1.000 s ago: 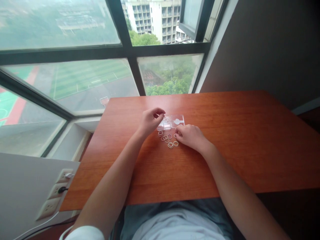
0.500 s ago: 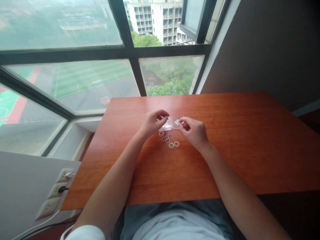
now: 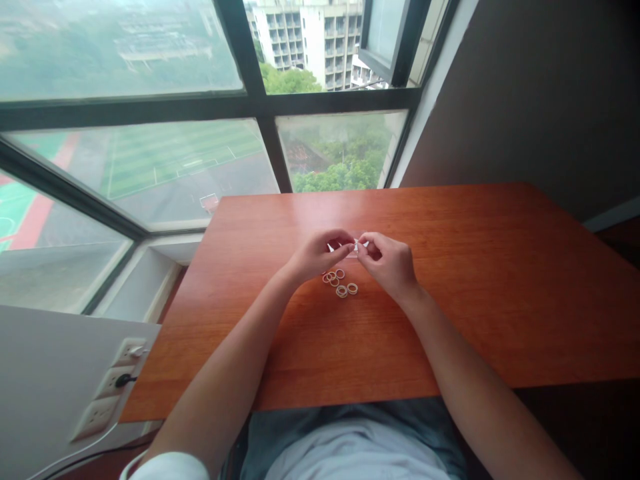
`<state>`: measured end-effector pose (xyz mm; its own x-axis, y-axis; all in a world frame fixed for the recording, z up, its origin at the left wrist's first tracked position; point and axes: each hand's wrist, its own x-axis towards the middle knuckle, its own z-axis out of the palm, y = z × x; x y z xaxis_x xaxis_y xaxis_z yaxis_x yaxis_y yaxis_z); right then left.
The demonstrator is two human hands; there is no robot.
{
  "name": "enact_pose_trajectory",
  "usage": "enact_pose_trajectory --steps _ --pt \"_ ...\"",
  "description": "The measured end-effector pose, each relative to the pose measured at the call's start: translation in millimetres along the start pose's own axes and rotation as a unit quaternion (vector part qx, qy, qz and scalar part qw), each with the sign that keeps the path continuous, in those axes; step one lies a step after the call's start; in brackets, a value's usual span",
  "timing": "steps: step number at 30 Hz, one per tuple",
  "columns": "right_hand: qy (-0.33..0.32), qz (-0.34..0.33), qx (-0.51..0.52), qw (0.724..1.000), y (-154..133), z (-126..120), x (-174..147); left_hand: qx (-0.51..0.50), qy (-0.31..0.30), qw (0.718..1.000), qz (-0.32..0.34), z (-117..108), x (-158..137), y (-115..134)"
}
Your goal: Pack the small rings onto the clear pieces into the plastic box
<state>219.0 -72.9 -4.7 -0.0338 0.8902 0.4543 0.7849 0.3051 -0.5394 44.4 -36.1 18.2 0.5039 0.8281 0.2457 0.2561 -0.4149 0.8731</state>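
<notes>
My left hand [image 3: 323, 255] and my right hand [image 3: 389, 261] meet above the middle of the table, thumb and fingers of each pinched. Between their fingertips is a small white piece [image 3: 356, 247], too small to make out in kind. Below and behind the fingers lies a clear plastic box [image 3: 352, 255], mostly covered by my hands. Several pale rings [image 3: 353, 289] lie loose on the wood just in front, some overlapping; my left hand partly covers that group's far edge.
The reddish-brown wooden table [image 3: 465, 320] reaches to the window [image 3: 343, 150] at the back. A grey wall [image 3: 525, 100] stands at the right. Down on the left are wall sockets [image 3: 116, 381] with plugs and cables.
My left hand has moved right, from over the box's left part to my right fingertips, and closed on the small white piece. My right hand has barely moved.
</notes>
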Motion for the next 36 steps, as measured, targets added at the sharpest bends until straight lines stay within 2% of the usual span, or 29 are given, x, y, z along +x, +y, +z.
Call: enact_pose_trajectory --steps 7,14,17,26,30,36 --pt "-0.018 -0.002 0.006 1.0 -1 1 -1 0.012 -0.012 1.0 0.002 1 1 -3" --pt "-0.02 -0.005 0.003 1.0 -1 0 -1 0.026 0.008 1.0 0.004 0 2 -6" --pt "-0.023 -0.003 -0.002 1.0 -1 1 -1 0.039 0.037 0.999 -0.001 -2 3 -10" --pt "-0.042 -0.007 0.002 0.999 -1 1 -1 0.098 0.174 0.98 -0.019 -14 7 -28" --pt "-0.044 -0.007 0.006 0.999 0 2 -1 0.108 0.195 0.974 -0.03 -19 7 -31" --pt "-0.058 -0.007 0.004 0.998 0 2 -1 0.11 0.196 0.974 -0.036 -18 7 -36"
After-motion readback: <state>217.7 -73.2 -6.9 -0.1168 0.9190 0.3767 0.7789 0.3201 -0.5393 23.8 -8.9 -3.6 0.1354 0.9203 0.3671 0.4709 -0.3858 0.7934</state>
